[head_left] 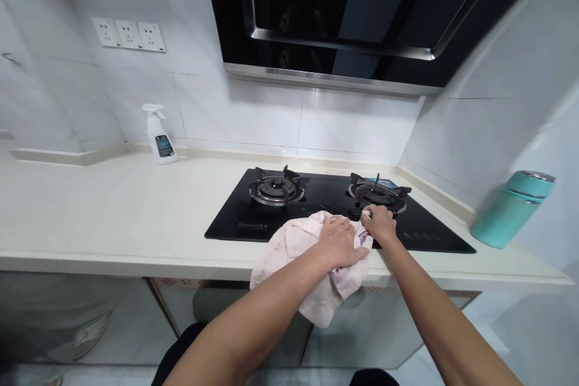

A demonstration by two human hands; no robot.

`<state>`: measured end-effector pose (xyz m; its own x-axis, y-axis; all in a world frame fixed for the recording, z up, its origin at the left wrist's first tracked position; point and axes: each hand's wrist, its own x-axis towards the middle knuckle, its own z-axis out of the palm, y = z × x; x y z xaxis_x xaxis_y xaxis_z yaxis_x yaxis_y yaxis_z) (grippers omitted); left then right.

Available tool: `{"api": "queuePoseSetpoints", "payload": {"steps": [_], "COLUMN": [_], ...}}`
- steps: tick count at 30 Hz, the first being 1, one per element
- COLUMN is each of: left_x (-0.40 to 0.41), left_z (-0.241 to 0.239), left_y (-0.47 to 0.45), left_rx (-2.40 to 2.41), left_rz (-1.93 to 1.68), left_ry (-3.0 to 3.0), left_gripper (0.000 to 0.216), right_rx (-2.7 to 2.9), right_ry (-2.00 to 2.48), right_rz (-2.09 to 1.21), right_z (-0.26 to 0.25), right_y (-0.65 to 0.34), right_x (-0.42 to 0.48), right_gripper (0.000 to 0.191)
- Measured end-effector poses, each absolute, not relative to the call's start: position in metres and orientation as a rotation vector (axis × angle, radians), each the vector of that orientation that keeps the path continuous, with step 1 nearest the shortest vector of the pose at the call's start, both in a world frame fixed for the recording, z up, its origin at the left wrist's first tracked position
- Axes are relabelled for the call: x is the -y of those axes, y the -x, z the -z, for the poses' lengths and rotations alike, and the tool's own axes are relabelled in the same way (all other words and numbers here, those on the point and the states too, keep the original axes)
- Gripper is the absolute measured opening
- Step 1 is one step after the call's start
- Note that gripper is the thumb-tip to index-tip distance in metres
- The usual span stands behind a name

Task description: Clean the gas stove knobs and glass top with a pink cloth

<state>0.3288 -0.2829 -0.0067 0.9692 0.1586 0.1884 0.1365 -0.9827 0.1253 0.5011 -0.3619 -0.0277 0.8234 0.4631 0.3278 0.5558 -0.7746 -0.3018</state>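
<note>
Pinkish-white fabric, a crumpled soft cloth with darker stains, lies across the near edge of a flat black glass cooktop and drapes over the near edge of the cream-coloured, smooth-topped desk, its lowest corner hanging in front of the cabinet doors. The left hand rests on top of the cloth, fingers extended and thumb out to the right. The right hand is narrow, its fingers curled at the cloth's far right edge; whether they pinch the fabric cannot be told. A small round black knob sits just beyond the cloth, beside the right hand's fingertips.

Two round burners with dark metal pan supports stand toward the cooktop's far edge: the left burner is apart from both hands, while the right burner is just beyond the right hand, leaving little room there. The widest open room is to the left, where the pale surface stretches well past the cooktop's left edge. At its far side, a white plastic spray bottle with a dark label stands near the wall. On the right, a turquoise cylindrical container with a silvery top stands near the side wall, between that wall and the cooktop's right edge. A glossy black range hood overhangs the far side.
</note>
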Motion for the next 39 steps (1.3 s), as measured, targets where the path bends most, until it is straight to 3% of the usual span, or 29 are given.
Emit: {"api": "queuePoseSetpoints", "payload": {"steps": [3, 6, 14, 28, 39], "left_x": [0.278, 0.274, 0.282, 0.287, 0.285], "left_z": [0.008, 0.007, 0.013, 0.019, 0.02], "left_y": [-0.325, -0.324, -0.326, -0.322, -0.323], "left_rx": [-0.157, -0.091, -0.318, -0.393, -0.375], "left_rz": [-0.353, -0.345, -0.39, -0.496, -0.489], "left_ry": [-2.999, -2.998, -2.935, -2.881, -2.871], "left_gripper": [0.069, 0.067, 0.078, 0.074, 0.065], "right_rx": [0.659, 0.727, 0.697, 0.706, 0.67], "right_ry": [2.58, 2.523, 2.48, 2.669, 2.633], "right_rz": [0.398, 0.368, 0.432, 0.202, 0.203], "right_z": [0.027, 0.028, 0.029, 0.019, 0.02], "right_y": [-0.49, -0.481, -0.462, -0.456, -0.457], "right_x": [0.363, 0.365, 0.376, 0.359, 0.363], "right_gripper": [0.034, 0.025, 0.03, 0.045, 0.032]}}
